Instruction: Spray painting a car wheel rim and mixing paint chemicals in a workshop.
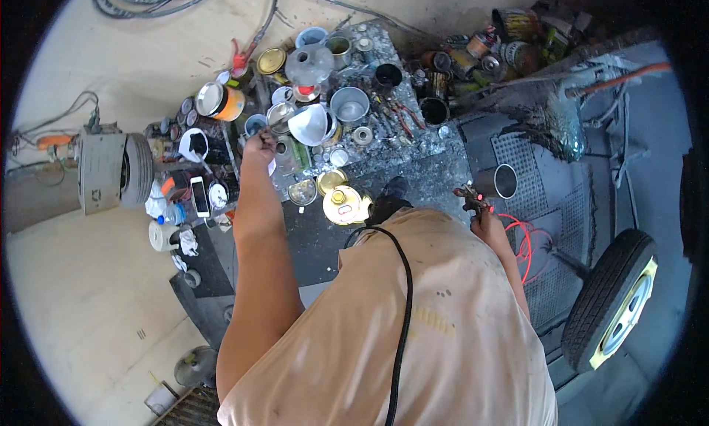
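Observation:
My right hand (485, 223) is closed around the handle of a paint spray gun (471, 197), held out at my right side. A metal cup (505, 181) with a dark outside sits at the gun, and a red air hose (526, 245) hangs below it. On the left, my left hand (258, 145) reaches to the cluttered bench, its fingers bent together beside a small blue-grey cup (255, 123). Whatever they pinch is too small to make out. Close to that hand are a clear-sided can (284, 156) and a white paper strainer (309, 124).
The paint-spattered bench (436, 156) carries several tins, including an orange-labelled can (224, 102) and a metal pot (349, 105). A yellow-topped tin (343, 204) stands before me. A phone (199, 197) lies at left. A wheel (617, 300) stands at right; used cans (521, 56) pile up far right.

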`<state>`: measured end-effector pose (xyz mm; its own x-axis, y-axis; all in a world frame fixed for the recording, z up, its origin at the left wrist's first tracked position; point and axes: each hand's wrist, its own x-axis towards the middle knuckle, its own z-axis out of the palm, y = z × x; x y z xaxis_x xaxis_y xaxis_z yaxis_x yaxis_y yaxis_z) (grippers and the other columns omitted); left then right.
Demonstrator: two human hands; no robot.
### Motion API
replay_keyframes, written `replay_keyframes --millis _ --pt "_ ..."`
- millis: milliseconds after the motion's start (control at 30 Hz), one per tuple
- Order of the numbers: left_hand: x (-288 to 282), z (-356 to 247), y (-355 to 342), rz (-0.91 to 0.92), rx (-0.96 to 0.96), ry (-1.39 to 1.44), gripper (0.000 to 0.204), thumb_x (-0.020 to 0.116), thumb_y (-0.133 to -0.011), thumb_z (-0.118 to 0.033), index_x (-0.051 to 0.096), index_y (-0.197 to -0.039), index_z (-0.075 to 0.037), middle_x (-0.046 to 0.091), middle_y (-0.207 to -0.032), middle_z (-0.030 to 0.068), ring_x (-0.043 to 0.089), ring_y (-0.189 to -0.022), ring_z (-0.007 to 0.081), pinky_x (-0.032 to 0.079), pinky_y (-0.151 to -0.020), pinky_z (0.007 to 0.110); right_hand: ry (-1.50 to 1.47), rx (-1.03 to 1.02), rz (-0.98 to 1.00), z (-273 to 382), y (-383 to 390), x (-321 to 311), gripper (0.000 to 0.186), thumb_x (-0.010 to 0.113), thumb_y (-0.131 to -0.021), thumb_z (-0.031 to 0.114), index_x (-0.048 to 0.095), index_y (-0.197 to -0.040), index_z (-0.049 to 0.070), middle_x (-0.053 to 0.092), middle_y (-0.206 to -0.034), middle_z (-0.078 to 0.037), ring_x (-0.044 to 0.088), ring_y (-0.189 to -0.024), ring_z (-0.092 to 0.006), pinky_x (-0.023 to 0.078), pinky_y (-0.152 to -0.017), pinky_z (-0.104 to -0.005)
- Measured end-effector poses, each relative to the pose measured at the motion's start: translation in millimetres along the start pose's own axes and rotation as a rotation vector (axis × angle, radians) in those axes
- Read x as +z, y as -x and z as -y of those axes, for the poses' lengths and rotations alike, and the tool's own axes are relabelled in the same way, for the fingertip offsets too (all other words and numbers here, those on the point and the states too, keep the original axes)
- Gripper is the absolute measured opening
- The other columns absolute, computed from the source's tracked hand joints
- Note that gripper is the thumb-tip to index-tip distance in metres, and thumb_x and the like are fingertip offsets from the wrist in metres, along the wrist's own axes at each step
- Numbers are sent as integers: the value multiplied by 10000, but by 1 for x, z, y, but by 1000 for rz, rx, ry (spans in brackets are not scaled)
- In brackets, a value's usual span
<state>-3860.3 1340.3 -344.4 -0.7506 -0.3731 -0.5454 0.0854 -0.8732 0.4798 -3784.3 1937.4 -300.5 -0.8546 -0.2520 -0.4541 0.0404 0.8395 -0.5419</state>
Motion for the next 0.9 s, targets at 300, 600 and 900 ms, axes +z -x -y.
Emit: replay_keyframes --millis 300,600,900 --pt "30 11 -15 133 -130 -83 273 525 -1020 -270 573 -1153 -37 582 -783 12 356 -467 34 257 -401 178 -67 256 -388 -18 51 5 209 535 -892 91 564 -1078 1 656 -835 -243 616 -743 -453 464 -631 -525" --pt "48 -27 -31 397 -513 -172 362 534 -1009 -256 575 -1273 -13 607 -838 25 318 -444 20 206 -377 163 -203 346 -810 -28 71 -69 146 539 -899 71 560 -994 -37 642 -854 -222 602 -747 -398 475 -671 -483" --pt "132 293 84 1241 -937 -1576 426 610 -920 -255 607 -1292 -46 667 -1162 87 599 -972 180 470 -790 273 -351 562 -885 -33 151 -158 151 550 -882 64 576 -994 -35 649 -851 -252 610 -727 -436 485 -655 -495"
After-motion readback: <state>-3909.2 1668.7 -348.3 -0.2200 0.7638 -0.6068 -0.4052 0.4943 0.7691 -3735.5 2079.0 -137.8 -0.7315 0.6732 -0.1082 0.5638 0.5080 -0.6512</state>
